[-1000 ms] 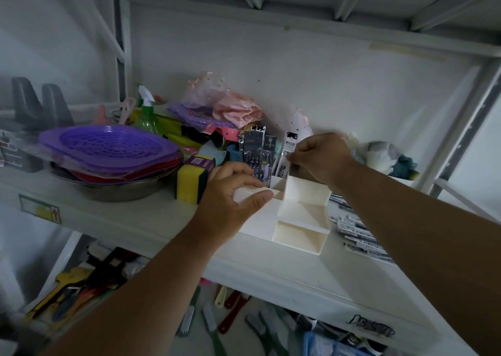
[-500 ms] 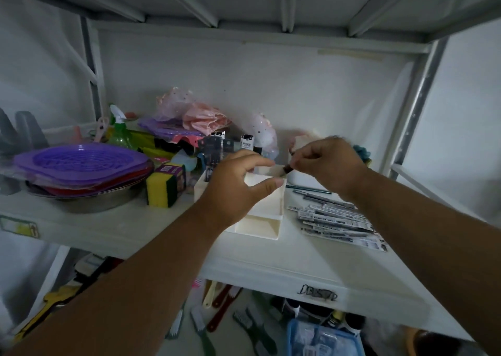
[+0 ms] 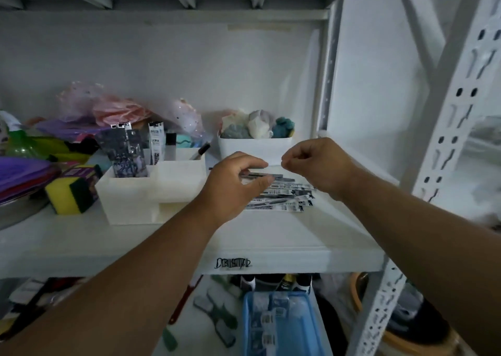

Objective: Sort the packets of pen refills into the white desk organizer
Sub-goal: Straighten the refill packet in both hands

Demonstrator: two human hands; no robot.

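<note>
The white desk organizer stands on the shelf, left of centre. Several refill packets stand upright in its back compartments, and a dark pen leans in another. A loose pile of refill packets lies flat on the shelf to its right. My left hand hovers over the pile's left end, fingers and thumb curved and a little apart above the top packet; whether they touch it is unclear. My right hand hangs above the pile's far side, fingers curled in, with nothing visible in them.
A white bin of soft toys stands behind the pile. A yellow-green sponge, purple trays and bags crowd the left. The rack's upright post rises at right. A blue box sits on the shelf below.
My left hand left the organizer and moved right, over the pile. My right hand drew back from the organizer's rear and now holds no packet. The view swung right.
</note>
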